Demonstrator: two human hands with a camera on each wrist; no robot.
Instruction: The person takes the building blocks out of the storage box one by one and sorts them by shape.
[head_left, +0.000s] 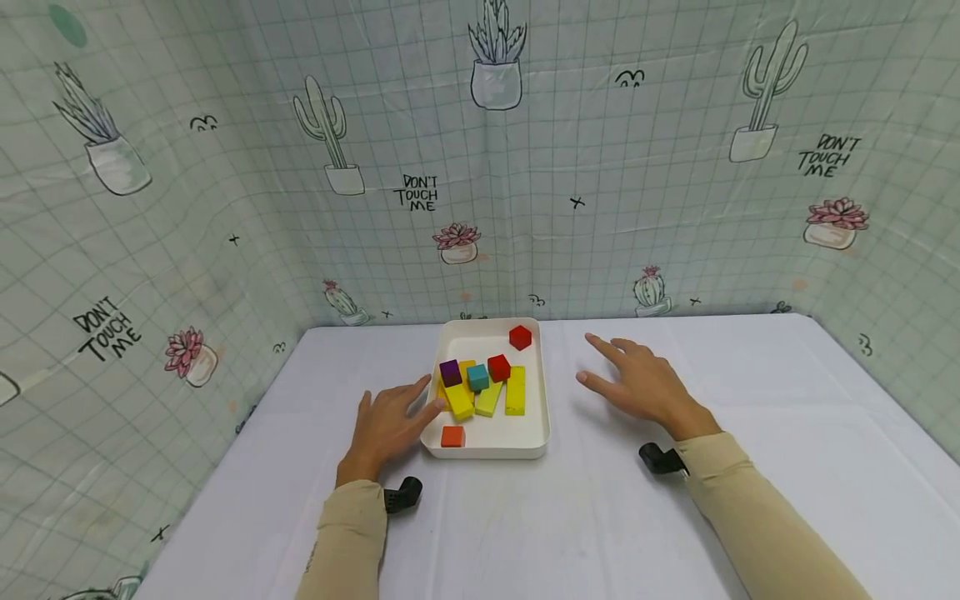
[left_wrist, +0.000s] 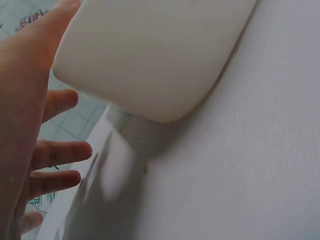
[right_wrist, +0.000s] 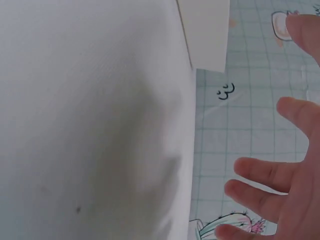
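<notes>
A white tray (head_left: 498, 452) stands on the table with coloured blocks in it. Yellow oblong blocks (head_left: 515, 392) lie around its middle, with a purple cube (head_left: 451, 372), a blue cube (head_left: 477, 377) and a red cube (head_left: 498, 367) among them. Another red block (head_left: 520, 337) sits at the far right corner, an orange block (head_left: 453, 437) at the near left. My left hand (head_left: 384, 429) is at the tray's left side, fingers spread, thumb and index tips overlapping the rim in the head view. To the tray's right, my right hand (head_left: 641, 383) hovers over the table with fingers extended, holding nothing.
A white cloth covers the table (head_left: 600, 517). Behind and at both sides hangs a gridded curtain (head_left: 570, 150) printed with potted plants. Black wrist cameras (head_left: 660, 458) are strapped below both hands.
</notes>
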